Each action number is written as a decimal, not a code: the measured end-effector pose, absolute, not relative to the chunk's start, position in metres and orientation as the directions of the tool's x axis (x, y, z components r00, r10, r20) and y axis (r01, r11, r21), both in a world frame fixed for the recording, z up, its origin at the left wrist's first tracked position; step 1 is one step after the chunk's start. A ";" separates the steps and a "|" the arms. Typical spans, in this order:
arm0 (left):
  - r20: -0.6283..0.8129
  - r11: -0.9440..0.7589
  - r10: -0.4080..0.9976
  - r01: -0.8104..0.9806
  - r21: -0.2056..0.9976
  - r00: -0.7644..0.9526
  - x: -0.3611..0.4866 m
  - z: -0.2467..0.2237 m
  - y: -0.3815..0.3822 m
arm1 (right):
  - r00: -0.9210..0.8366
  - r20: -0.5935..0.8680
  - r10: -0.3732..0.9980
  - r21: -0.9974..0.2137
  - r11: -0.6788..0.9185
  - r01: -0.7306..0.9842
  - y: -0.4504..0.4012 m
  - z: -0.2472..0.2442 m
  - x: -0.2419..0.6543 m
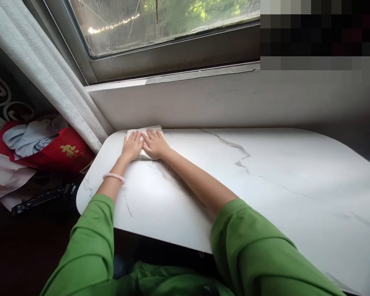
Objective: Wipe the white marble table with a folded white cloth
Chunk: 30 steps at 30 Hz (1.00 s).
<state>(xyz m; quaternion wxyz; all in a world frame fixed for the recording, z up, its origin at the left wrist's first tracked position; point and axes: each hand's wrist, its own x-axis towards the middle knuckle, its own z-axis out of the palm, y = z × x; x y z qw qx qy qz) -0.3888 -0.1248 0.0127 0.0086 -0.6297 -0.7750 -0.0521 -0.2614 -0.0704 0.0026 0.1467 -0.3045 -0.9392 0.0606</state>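
A folded whitish cloth lies flat on the white marble-patterned table, near its back left corner by the wall. Pressed on the cloth's left part is my left hand, its fingers stretched out. My right hand rests flat on the cloth just beside it, fingers spread, and the two hands meet at the fingertips. A pink and white bracelet circles my left wrist. The palms hide the middle of the cloth.
Behind the table is a wall with a window above it. A pale curtain hangs at the left. Beyond the table's left edge, a red bag holds light clothes, with a black object below.
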 end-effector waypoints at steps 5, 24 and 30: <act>0.146 0.060 0.987 0.994 0.089 -0.073 -0.277 0.003 -0.077 | -0.730 0.235 0.642 -0.123 0.764 0.633 -0.027 -0.007 -0.147; 0.155 -0.636 0.767 0.769 0.064 0.622 0.024 -0.005 -0.103 | -0.166 0.322 0.932 -0.198 0.237 0.951 -0.130 -0.047 0.187; 0.146 -0.667 0.743 0.742 0.070 0.653 0.023 -0.006 -0.140 | -0.170 0.333 0.927 -0.169 0.236 0.957 -0.170 -0.049 0.190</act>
